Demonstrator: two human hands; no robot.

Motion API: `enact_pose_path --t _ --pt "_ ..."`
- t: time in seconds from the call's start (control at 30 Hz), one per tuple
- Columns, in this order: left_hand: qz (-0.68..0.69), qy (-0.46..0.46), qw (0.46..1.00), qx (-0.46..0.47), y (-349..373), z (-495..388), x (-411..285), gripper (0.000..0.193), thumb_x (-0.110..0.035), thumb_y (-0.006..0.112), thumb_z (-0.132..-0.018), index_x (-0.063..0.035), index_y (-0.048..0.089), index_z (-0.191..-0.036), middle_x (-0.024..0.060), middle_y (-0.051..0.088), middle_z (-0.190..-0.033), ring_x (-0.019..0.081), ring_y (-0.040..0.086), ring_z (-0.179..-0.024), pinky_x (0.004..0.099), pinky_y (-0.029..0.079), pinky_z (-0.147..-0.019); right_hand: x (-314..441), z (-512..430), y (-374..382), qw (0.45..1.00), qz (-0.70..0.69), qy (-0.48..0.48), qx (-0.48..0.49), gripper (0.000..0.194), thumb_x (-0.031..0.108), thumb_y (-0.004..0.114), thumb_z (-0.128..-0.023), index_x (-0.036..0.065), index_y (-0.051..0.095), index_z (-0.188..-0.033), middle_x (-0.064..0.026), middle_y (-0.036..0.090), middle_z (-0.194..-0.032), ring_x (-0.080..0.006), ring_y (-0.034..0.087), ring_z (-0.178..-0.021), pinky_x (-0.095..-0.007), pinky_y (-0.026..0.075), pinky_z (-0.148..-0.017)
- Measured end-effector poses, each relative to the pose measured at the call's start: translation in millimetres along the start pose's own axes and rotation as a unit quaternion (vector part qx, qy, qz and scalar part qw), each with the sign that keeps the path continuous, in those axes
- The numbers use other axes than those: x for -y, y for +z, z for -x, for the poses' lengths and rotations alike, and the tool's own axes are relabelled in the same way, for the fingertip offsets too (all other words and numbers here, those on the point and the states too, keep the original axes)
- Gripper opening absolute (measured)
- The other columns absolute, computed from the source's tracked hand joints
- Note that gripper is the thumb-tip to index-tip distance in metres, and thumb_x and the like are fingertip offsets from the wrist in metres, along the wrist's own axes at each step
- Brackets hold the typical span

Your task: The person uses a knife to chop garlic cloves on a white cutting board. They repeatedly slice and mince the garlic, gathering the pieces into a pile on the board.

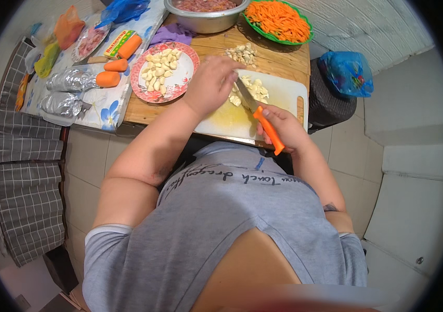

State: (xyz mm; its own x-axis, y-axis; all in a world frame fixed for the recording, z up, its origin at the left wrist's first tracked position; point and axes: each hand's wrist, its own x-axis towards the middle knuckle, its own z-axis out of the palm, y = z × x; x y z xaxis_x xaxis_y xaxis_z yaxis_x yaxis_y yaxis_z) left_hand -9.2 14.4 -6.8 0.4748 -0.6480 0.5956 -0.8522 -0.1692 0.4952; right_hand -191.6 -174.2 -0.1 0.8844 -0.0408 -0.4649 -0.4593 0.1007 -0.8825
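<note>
My right hand (282, 124) grips the orange handle of a kitchen knife (269, 130), its blade angled up and left over a white cutting board (217, 123). Flattened or cut garlic pieces (258, 91) lie on the board around the blade. My left hand (213, 82) is at the board's far left corner, thumb and fingers at the knife tip; whether they pinch anything is hidden. Left of that hand, a red-rimmed floral plate (184, 84) carries peeled garlic cloves (159, 68). Beyond the board sits a small heap of garlic cloves and skins (242, 54).
A metal basin (206, 19) of raw meat and a green basket (258, 31) of carrot sticks stand at the back. To the left are carrots (108, 79), foil-wrapped bundles (61, 104) and a purple cloth (172, 34). A blue plastic bag (346, 74) rests on a dark bin (329, 101) at right.
</note>
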Motion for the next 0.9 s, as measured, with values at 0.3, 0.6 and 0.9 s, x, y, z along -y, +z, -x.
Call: enact_pose_path --t 0.3,0.6,0.9 --pt "-0.204 -0.036 0.976 0.071 -26 47 -12 0.024 -0.023 0.065 -0.096 -0.016 0.073 -0.118 0.0047 0.067 -0.132 0.028 0.057 -0.131 0.0557 0.036 -0.115 9 22 -14 0.987 -0.149 -0.033 -0.055 0.045 0.029 0.049 -0.11 -0.001 0.052 -0.143 -0.0111 0.065 -0.078 -0.0145 0.055 -0.05 -0.0251 0.047 -0.046" --pt "-0.306 -0.393 0.853 0.157 -99 44 33 0.029 -0.031 0.075 -0.087 -0.0066 0.072 -0.103 0.0184 0.074 -0.102 0.0364 0.071 -0.097 0.0476 0.055 -0.085 2 -3 12 0.995 0.008 0.073 0.074 0.041 0.024 0.046 -0.111 0.0 0.054 -0.144 -0.0099 0.07 -0.079 -0.014 0.059 -0.054 -0.0265 0.05 -0.05" --pt "-0.258 -0.4 0.859 0.187 -101 38 32 0.03 -0.025 0.075 -0.088 -0.0056 0.072 -0.11 0.0174 0.075 -0.104 0.0332 0.072 -0.1 0.0442 0.056 -0.09 -2 -3 3 0.997 -0.015 0.073 0.015 0.044 0.024 0.045 -0.112 0.001 0.05 -0.148 -0.0095 0.069 -0.079 -0.0137 0.057 -0.053 -0.0268 0.05 -0.05"
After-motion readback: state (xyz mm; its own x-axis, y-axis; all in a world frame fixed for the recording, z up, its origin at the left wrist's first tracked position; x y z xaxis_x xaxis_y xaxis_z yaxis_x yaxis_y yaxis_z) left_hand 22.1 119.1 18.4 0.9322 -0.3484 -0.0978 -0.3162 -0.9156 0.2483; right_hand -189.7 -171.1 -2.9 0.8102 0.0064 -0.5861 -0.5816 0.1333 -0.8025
